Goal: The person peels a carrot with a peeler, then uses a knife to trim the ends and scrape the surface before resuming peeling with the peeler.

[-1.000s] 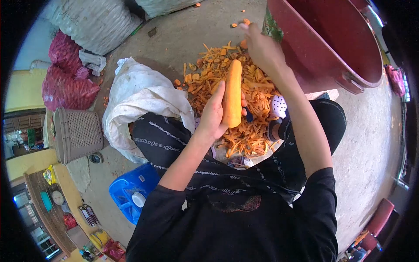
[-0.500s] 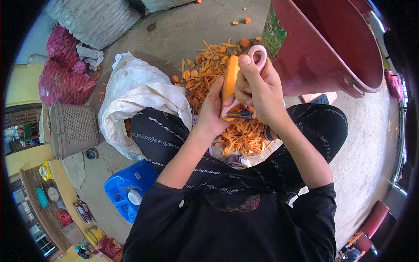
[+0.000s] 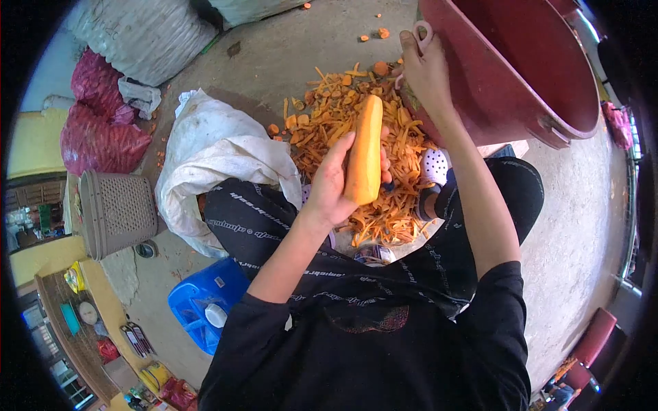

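Note:
My left hand [image 3: 334,181] is wrapped round a peeled orange carrot [image 3: 368,151], which stands nearly upright above the peel pile. My right hand [image 3: 426,72] is raised beside the near wall of the red tub [image 3: 486,82]. It grips a pale pink peeler [image 3: 423,33], whose looped handle end pokes out above the thumb. The peeler's blade cannot be made out behind the hand. Below both hands, carrot peelings and cut ends [image 3: 397,212] lie heaped on the floor between my feet.
A white sack [image 3: 219,147] with its mouth rolled back lies at the left, beside a grey woven basket [image 3: 120,209]. A blue jerrycan [image 3: 205,294] stands by my knee. Red mesh bags [image 3: 103,137] and a large pale sack [image 3: 147,38] rest at the upper left.
My right hand has moved up and away from the carrot with the peeler, toward the tub. My left hand still holds the carrot, now fully in sight.

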Demonstrator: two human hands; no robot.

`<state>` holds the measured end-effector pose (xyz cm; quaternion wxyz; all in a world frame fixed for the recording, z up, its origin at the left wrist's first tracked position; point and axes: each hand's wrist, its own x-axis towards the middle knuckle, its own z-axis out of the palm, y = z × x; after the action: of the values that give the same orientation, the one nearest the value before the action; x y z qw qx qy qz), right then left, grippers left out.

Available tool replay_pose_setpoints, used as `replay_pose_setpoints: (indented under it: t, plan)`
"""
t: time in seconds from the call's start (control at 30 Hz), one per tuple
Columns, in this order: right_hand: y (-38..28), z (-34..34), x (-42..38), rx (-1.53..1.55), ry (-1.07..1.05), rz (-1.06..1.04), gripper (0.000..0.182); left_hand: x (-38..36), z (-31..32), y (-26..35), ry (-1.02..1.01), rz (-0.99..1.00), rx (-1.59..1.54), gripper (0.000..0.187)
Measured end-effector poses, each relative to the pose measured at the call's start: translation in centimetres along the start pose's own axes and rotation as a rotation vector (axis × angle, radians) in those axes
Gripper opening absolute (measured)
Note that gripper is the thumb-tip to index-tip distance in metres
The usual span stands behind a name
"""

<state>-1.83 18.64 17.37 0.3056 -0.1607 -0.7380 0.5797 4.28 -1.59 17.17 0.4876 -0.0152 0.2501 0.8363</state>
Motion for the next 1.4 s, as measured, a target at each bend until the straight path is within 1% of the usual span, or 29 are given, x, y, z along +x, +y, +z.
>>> replay_pose_setpoints:
  t: [0.07, 0.1, 0.2, 0.23, 0.33, 0.37, 0.47, 0.5, 0.57, 0.6, 0.67, 0.73, 0.77, 0.97, 1.07, 1.17, 1.27, 1.3, 1.4]
  plan:
    - [-2.1, 0.5, -1.3, -0.090, 0.022, -0.109, 0.022, 0.2, -0.5, 0.6, 0.021, 0.003, 0.049, 0.049]
    - [-3.1, 0.7, -1.7, -0.008, -0.002, -0.126, 0.020, 0.3, -0.7, 0.7, 0.017, -0.003, 0.036, 0.043]
    - [-5.2, 0.4, -2.8, 0.323, -0.140, -0.137, 0.018, 0.1, -0.3, 0.7, 0.103, -0.056, -0.143, 0.038]
    - [-6.4, 0.5, -3.8, 0.354, -0.115, -0.126, 0.017, 0.3, -0.6, 0.5, 0.059, -0.070, -0.179, 0.035]
    - [-8.3, -0.4, -5.5, 0.651, -0.165, 0.024, 0.017, 0.8, -0.9, 0.4, 0.039, -0.072, -0.192, 0.036]
    - [-8.9, -0.7, -6.2, 0.639, -0.146, 0.034, 0.016, 1.3, -1.1, 0.2, 0.126, -0.014, -0.163, 0.037]
    - [-8.9, -1.4, -7.3, 0.732, -0.191, 0.258, 0.016, 1.1, -1.2, 0.2, 0.122, 0.035, -0.137, 0.037]
    - [-8.9, -1.2, -7.8, 0.755, -0.184, 0.332, 0.016, 1.1, -0.8, 0.3, 0.158, 0.044, -0.124, 0.036]
    - [-8.8, -0.7, -8.8, 0.764, -0.249, 0.401, 0.018, 0.8, 0.0, 0.5, 0.232, 0.060, -0.098, 0.034]
    - [-8.9, -0.5, -9.2, 0.770, -0.281, 0.436, 0.019, 0.7, -0.6, 0.6, 0.154, 0.040, -0.133, 0.033]
    - [-9.1, 0.0, -9.8, 0.734, -0.327, 0.403, 0.020, 0.4, -2.0, 0.9, -0.003, 0.001, -0.205, 0.030]
    - [-8.8, 0.4, -10.3, 0.727, -0.360, 0.348, 0.020, 0.3, -2.1, 0.9, 0.100, -0.005, -0.137, 0.030]
    - [-8.7, 0.4, -10.3, 0.742, -0.388, 0.364, 0.019, 0.2, -2.0, 0.9, 0.150, -0.008, -0.103, 0.029]
    - [-8.4, 0.7, -10.4, 0.716, -0.392, 0.352, 0.017, 0.4, -1.8, 0.9, 0.160, 0.022, -0.038, 0.031]
    - [-8.3, 0.8, -10.3, 0.757, -0.398, 0.404, 0.017, 0.4, -2.9, 0.9, -0.011, -0.020, -0.140, 0.030]
    - [-7.6, 0.9, -9.8, 0.749, -0.377, 0.410, 0.017, 0.1, -2.3, 0.4, 0.108, 0.023, -0.122, 0.028]
    - [-7.5, 0.9, -8.4, 0.741, -0.279, 0.478, 0.019, 0.4, -2.2, 0.1, 0.102, 0.130, -0.198, 0.026]
    - [-6.2, 1.1, -7.8, 0.766, -0.290, 0.479, 0.021, 0.4, -2.1, -0.1, 0.091, 0.127, -0.169, 0.026]
    - [-5.7, 1.5, -7.3, 0.760, -0.275, 0.497, 0.022, 0.5, -0.7, -0.2, 0.242, 0.280, 0.131, 0.028]
